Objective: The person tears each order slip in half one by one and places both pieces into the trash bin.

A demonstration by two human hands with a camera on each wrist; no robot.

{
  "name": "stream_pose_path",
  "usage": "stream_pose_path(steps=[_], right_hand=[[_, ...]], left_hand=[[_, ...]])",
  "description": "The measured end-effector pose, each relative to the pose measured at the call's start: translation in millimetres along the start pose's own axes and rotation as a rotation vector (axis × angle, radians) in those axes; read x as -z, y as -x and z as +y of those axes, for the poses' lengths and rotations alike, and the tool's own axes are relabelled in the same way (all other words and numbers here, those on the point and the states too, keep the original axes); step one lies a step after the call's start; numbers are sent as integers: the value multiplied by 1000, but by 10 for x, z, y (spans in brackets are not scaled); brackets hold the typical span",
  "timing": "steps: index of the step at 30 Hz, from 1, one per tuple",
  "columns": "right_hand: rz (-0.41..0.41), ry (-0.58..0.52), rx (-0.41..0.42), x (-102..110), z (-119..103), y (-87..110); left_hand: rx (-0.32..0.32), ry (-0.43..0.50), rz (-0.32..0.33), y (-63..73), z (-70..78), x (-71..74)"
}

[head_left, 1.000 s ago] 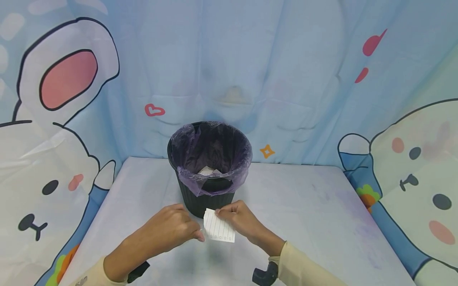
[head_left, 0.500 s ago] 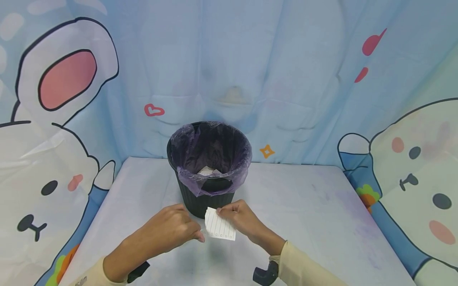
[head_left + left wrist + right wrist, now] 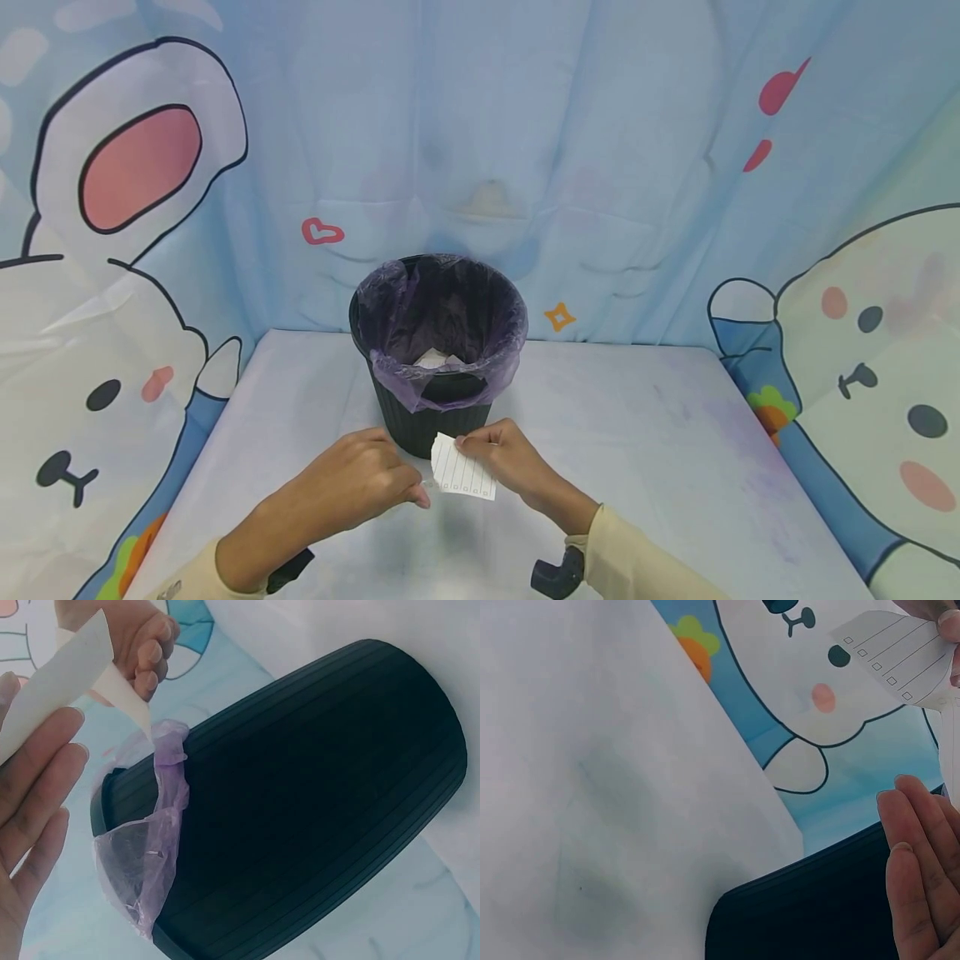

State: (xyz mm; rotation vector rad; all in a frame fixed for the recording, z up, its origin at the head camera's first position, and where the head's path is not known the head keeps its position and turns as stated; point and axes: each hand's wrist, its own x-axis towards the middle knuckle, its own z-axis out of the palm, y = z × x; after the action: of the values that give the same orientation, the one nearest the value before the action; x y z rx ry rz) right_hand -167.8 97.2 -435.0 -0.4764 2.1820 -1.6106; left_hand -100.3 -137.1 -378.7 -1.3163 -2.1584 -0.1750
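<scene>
Between thumb and fingertips, my right hand pinches white lined notepaper with small checkboxes along one edge. My left hand is turned down beside the paper's left edge; in the left wrist view its thumb and fingers hold a paper piece. Behind that, another paper piece hangs from the right hand, its pointed corner downward. The right wrist view shows checkbox paper at the left hand's fingers. I cannot tell whether the two pieces are still joined.
Just beyond the hands stands a black bin with a purple plastic liner folded over its rim. White paper scraps lie inside. The white table ends at a blue curtain printed with cartoon animals.
The paper in my right hand has tilted, its lower edge rising slightly and shifting a little right. Both hands stay almost in place, and the bin has not moved.
</scene>
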Motion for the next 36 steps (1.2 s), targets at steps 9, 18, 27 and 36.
stream_pose_path(steps=[9, 18, 27, 36], right_hand=[[10, -1, -6, -2, 8, -10], [15, 7, 1, 9, 35, -25], [19, 10, 3, 32, 60, -42], [21, 12, 2, 36, 70, -47]], left_hand=[[0, -6, 4, -5, 4, 5], [-2, -19, -3, -5, 11, 18], [-13, -22, 22, -12, 19, 34], [-15, -17, 20, -16, 19, 42]])
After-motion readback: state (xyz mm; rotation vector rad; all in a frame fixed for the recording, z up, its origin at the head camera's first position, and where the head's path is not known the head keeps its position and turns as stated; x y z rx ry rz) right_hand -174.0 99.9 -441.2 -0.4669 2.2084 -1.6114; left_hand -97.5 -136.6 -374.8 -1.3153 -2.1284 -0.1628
